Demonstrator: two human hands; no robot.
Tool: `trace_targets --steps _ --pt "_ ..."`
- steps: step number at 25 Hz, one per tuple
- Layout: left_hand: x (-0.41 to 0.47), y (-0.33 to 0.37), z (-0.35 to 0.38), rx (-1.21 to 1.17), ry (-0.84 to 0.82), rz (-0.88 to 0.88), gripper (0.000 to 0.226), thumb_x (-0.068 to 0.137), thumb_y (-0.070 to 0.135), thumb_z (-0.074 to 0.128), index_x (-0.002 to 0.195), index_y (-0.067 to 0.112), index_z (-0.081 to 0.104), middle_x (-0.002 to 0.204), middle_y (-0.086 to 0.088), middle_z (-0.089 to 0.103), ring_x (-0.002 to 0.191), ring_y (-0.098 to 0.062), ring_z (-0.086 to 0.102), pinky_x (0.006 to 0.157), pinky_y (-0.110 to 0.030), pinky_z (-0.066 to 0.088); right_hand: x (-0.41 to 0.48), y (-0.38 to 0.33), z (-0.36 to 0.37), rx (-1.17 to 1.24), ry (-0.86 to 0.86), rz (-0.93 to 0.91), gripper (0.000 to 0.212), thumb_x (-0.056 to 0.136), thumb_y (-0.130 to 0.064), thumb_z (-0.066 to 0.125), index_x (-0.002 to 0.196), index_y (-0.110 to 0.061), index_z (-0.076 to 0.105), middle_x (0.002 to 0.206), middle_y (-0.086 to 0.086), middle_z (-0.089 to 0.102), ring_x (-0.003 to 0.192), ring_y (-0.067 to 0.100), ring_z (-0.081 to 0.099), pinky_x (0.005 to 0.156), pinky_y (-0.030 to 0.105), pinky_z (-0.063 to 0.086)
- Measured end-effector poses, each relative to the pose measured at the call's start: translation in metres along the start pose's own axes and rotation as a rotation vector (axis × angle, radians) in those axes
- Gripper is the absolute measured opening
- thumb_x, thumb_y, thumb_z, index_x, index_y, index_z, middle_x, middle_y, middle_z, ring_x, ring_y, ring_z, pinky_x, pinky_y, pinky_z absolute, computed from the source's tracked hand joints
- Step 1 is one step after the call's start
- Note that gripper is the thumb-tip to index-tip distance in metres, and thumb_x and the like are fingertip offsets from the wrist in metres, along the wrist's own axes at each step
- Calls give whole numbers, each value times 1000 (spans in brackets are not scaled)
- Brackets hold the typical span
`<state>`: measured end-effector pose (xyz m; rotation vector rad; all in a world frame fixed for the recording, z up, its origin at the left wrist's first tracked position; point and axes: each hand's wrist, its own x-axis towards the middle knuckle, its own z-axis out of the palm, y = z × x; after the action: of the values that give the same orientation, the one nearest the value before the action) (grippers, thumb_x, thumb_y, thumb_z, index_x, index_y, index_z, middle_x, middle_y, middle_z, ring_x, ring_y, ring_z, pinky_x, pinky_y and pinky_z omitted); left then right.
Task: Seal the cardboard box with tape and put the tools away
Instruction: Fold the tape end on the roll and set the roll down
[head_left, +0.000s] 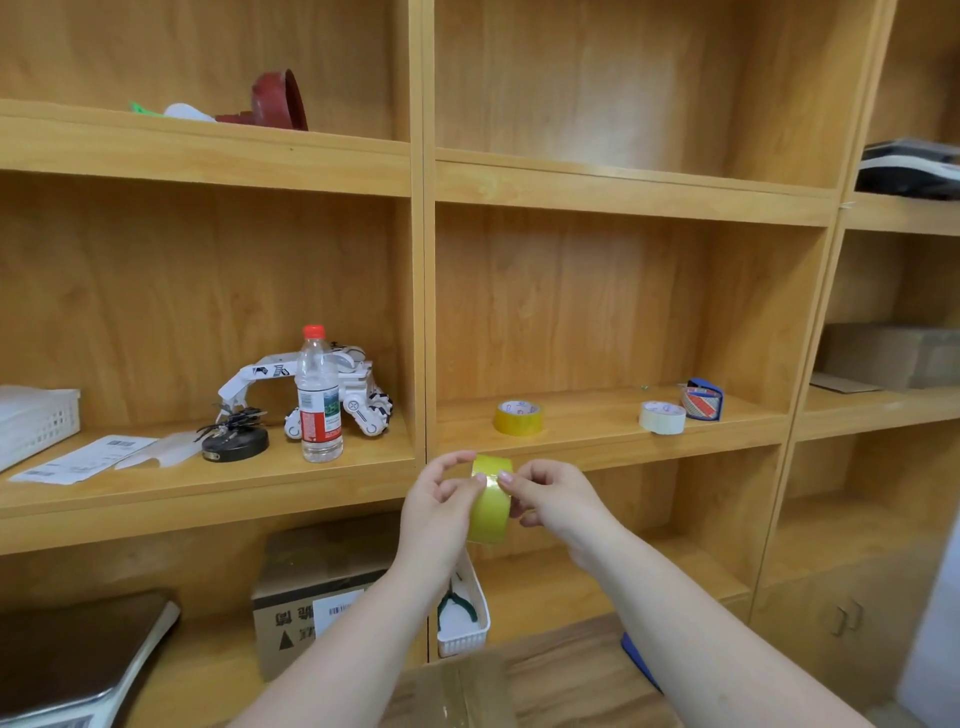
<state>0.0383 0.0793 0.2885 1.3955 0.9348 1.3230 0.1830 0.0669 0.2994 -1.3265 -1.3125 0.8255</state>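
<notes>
A yellow tape roll is held up in front of the wooden shelves, between both hands. My left hand grips its left side with the thumb on the top edge. My right hand pinches the roll's upper edge with thumb and forefinger. Below, at the bottom of the view, lies the top of a cardboard box with a strip of clear tape along its seam. A blue object pokes out behind my right forearm; what it is I cannot tell.
On the shelf behind stand another yellow tape roll, a white roll and a red-and-blue roll. Left compartment holds a water bottle and a toy robot. A white basket with pliers and a printed carton sit lower.
</notes>
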Motion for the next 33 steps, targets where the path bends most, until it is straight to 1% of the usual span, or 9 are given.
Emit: trace_targets --steps 4,9,12,14,17,21,24,28,33 --pt "19 -18 29 33 -11 -47 26 88 14 55 99 34 67 97 -18 69 81 -27 62 73 -43 53 13 26 -27 -15 -22 4 20 85 -27 67 74 -11 61 68 0 64 65 13 60 64 28 49" --pt "45 -44 78 227 -171 -9 25 93 16 57 116 24 50 89 -10 75 79 -19 61 74 -32 46 42 64 -93 -354 13 -19 33 64 -37 84 76 -17 60 72 -3 59 62 9 50 60 23 41" --pt "60 -65 118 451 -265 75 31 92 20 59 116 24 41 83 -4 75 67 -12 55 69 -29 44 59 86 -142 -525 -3 -106 72 53 -35 89 116 -27 54 108 -8 51 90 7 50 80 26 46" --pt "70 -79 147 556 -334 121 31 90 21 61 110 29 38 81 -3 73 67 -12 55 68 -30 44 68 101 -170 -596 -107 -187 82 58 -31 87 129 -35 47 130 -10 43 114 12 42 101 34 40" --pt "81 -101 199 713 -482 215 31 89 23 60 105 32 36 78 -4 70 67 -18 57 65 -35 44 80 138 -213 -731 -214 -204 65 65 -29 82 123 -39 55 144 -9 39 129 15 34 108 37 32" --pt "82 -136 268 844 -566 342 33 87 25 62 110 32 38 81 3 69 78 -17 60 76 -43 49 78 194 -271 -700 -161 -167 50 62 -21 84 108 -21 65 135 -2 46 111 7 45 92 19 40" --pt "80 -162 320 862 -575 428 51 80 32 69 122 36 40 112 12 63 107 -10 53 94 -32 43 67 236 -315 -638 -89 -139 38 63 -18 82 97 -18 63 135 0 46 120 10 46 93 20 40" --pt "88 -218 373 896 -551 199 91 63 43 82 138 41 31 148 5 34 138 -20 26 111 -35 27 54 294 -367 -580 -3 -62 38 64 -17 83 95 -21 63 136 -2 44 125 12 45 100 32 44" --pt "97 -292 415 710 -715 -104 109 56 39 88 140 47 19 141 8 45 130 -13 44 109 -38 38 53 368 -395 -551 -24 35 36 67 -15 82 96 -23 61 138 -9 36 131 9 37 107 30 37"
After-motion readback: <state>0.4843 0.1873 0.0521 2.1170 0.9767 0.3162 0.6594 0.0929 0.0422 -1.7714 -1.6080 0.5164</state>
